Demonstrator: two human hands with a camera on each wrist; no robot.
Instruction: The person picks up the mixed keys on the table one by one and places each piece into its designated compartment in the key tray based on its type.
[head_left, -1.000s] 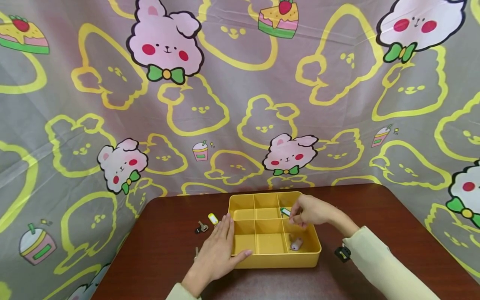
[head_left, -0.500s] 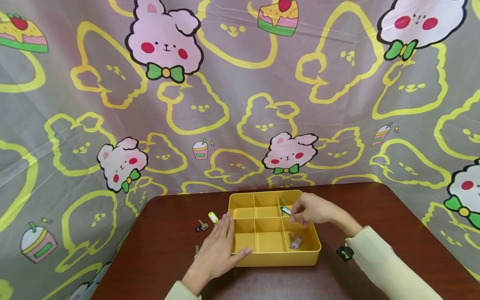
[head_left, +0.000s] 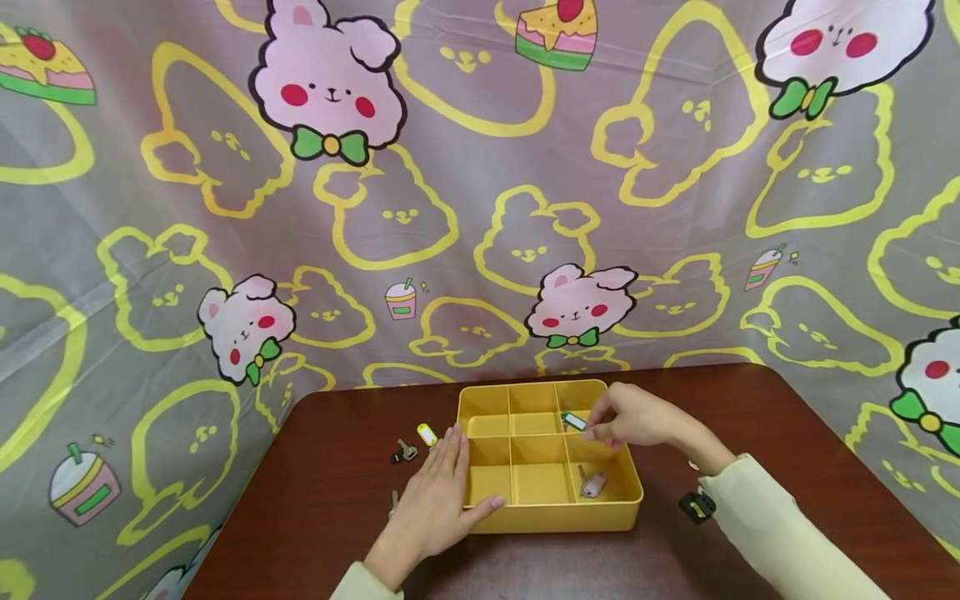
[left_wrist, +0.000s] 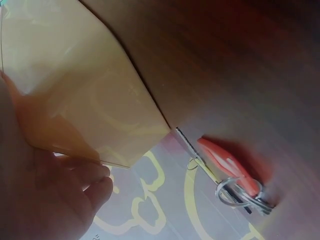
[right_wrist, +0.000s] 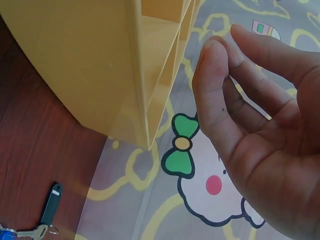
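A yellow six-compartment box sits on the table. My left hand lies along its left side with straight fingers, thumb at the front rim. My right hand is over the box's right side, fingers bent, thumb and fingertips right beside a green key tag with a white label in the back right compartment. The right wrist view shows nothing held in this hand. In the front right compartment is a key with a pale purple tag.
Left of the box lie a yellow key tag and a key with a black fob. The left wrist view shows a red key tag on a ring. A black key tag lies right of the box. A patterned cloth hangs behind.
My right hand has drawn slightly right, its fingertips edging off the green key tag, which stays nearly in place. The left hand has stayed against the box.
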